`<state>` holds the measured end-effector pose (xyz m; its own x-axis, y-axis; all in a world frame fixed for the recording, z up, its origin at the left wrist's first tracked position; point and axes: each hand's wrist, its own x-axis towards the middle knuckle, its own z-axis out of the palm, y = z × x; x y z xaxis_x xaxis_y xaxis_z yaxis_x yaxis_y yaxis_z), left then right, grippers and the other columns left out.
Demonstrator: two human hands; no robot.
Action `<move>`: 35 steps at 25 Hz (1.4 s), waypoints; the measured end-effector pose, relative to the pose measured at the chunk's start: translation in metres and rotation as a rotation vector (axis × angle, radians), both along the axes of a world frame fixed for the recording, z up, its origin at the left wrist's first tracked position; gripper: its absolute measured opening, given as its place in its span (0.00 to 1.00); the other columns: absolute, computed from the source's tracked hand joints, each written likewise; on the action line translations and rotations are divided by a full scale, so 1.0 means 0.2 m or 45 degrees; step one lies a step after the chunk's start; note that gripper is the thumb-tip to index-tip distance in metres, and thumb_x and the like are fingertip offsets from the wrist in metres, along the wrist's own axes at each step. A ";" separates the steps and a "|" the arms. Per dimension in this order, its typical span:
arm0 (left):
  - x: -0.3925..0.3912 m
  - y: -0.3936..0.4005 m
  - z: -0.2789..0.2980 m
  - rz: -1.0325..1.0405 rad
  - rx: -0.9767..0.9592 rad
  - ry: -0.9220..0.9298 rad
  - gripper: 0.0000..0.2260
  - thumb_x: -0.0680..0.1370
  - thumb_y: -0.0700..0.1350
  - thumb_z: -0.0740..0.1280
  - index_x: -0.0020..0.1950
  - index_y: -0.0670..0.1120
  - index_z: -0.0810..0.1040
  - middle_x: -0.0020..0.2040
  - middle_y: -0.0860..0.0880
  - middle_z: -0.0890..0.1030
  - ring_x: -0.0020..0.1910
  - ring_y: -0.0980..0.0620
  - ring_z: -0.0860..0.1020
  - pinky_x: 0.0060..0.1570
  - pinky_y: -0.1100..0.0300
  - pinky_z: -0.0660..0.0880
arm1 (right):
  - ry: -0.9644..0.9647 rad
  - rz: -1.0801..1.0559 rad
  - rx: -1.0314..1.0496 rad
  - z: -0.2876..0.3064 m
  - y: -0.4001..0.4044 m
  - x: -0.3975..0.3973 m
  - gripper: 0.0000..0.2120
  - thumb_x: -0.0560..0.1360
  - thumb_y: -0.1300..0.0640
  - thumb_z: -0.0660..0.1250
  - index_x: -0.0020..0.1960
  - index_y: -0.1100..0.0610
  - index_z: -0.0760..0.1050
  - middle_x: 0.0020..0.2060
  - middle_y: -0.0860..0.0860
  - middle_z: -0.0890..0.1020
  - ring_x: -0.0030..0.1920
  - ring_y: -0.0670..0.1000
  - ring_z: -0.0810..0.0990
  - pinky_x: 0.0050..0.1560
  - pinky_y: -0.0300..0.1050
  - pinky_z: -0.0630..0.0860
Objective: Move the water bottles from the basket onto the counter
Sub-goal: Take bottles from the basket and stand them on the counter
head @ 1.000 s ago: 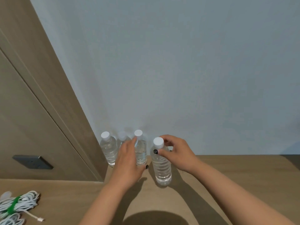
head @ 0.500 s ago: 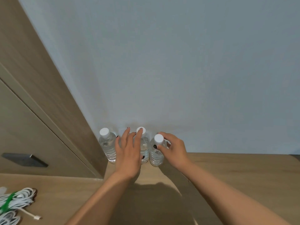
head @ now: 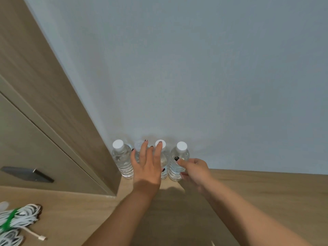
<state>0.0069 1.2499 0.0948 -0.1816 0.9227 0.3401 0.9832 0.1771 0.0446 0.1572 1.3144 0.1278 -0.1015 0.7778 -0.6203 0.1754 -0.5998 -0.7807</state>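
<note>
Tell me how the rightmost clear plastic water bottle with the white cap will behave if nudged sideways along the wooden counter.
The rightmost clear plastic water bottle looks full, so it is probably heavy for its size. Standing tall on a narrow base, it may tip rather than slide if pushed near its white cap. Its thin ribbed wall likely flexes under the right hand, and a tip could knock the neighbouring bottle.

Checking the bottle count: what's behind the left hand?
The left hand covers most of two bottles: one's blurry cap and the other's cap show above its fingers. Whether anything else stands behind it cannot be seen.
</note>
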 end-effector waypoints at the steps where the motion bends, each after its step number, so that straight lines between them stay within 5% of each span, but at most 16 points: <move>1: 0.00 0.00 0.00 0.001 0.012 0.014 0.52 0.61 0.44 0.80 0.75 0.44 0.50 0.59 0.43 0.71 0.72 0.40 0.62 0.63 0.36 0.61 | 0.007 -0.031 0.021 0.00 0.00 0.00 0.12 0.72 0.58 0.74 0.38 0.58 0.71 0.34 0.53 0.77 0.34 0.52 0.76 0.42 0.47 0.76; 3: 0.02 -0.01 -0.01 0.017 0.021 0.031 0.51 0.62 0.43 0.79 0.76 0.43 0.50 0.59 0.42 0.75 0.72 0.40 0.62 0.63 0.36 0.62 | 0.035 -0.055 0.047 -0.01 -0.01 0.00 0.08 0.73 0.58 0.74 0.44 0.59 0.75 0.36 0.52 0.79 0.34 0.50 0.78 0.41 0.44 0.77; 8: 0.03 0.00 0.02 0.051 -0.120 0.001 0.56 0.61 0.49 0.80 0.76 0.44 0.46 0.60 0.43 0.78 0.74 0.40 0.58 0.66 0.36 0.58 | -0.035 0.029 0.074 -0.03 -0.02 0.01 0.21 0.69 0.50 0.76 0.56 0.59 0.76 0.50 0.56 0.82 0.46 0.53 0.81 0.57 0.52 0.79; 12: 0.03 -0.02 0.06 0.062 -0.186 -0.022 0.53 0.63 0.48 0.78 0.77 0.46 0.46 0.63 0.44 0.76 0.75 0.41 0.55 0.68 0.38 0.59 | -0.255 0.232 0.157 0.04 -0.01 0.05 0.15 0.71 0.47 0.74 0.44 0.58 0.76 0.45 0.55 0.82 0.41 0.50 0.78 0.47 0.45 0.73; 14: 0.04 -0.04 0.12 0.056 -0.224 -0.050 0.47 0.69 0.47 0.73 0.77 0.49 0.44 0.66 0.46 0.73 0.77 0.43 0.50 0.71 0.39 0.58 | -0.424 0.372 0.247 0.08 0.00 0.06 0.18 0.71 0.45 0.73 0.52 0.58 0.77 0.54 0.59 0.82 0.48 0.52 0.79 0.50 0.45 0.72; 16: 0.04 -0.06 0.18 0.016 -0.277 -0.067 0.41 0.75 0.44 0.65 0.76 0.50 0.38 0.71 0.48 0.66 0.78 0.44 0.43 0.74 0.42 0.51 | -0.542 0.490 0.361 0.15 -0.01 0.07 0.31 0.72 0.46 0.72 0.69 0.60 0.70 0.65 0.56 0.76 0.62 0.54 0.77 0.58 0.45 0.71; 21: 0.03 -0.11 0.35 -0.041 -0.295 -0.179 0.36 0.76 0.43 0.62 0.79 0.48 0.45 0.75 0.48 0.62 0.79 0.45 0.48 0.75 0.48 0.52 | -0.658 0.736 0.737 0.35 -0.07 0.12 0.39 0.74 0.47 0.71 0.77 0.59 0.57 0.74 0.55 0.66 0.73 0.55 0.66 0.68 0.46 0.65; 28: 0.03 -0.29 0.68 0.011 -0.258 -0.157 0.39 0.78 0.57 0.60 0.79 0.43 0.43 0.79 0.43 0.54 0.78 0.45 0.52 0.76 0.50 0.53 | -1.010 1.065 1.311 0.63 -0.15 0.29 0.38 0.78 0.45 0.63 0.79 0.56 0.47 0.79 0.53 0.52 0.79 0.52 0.51 0.75 0.48 0.56; 35: 0.14 -0.49 1.02 0.069 -0.139 -0.181 0.41 0.77 0.62 0.61 0.80 0.43 0.44 0.80 0.44 0.51 0.79 0.45 0.48 0.77 0.49 0.52 | -1.268 1.067 1.584 0.92 -0.21 0.43 0.42 0.77 0.38 0.61 0.79 0.59 0.46 0.79 0.56 0.46 0.79 0.56 0.43 0.78 0.54 0.50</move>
<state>0.0344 1.1519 0.2993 -0.2712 0.9402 0.2060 0.9572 0.2410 0.1601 0.2432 1.2719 0.3115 -0.6644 0.7302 0.1590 0.7285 0.6803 -0.0802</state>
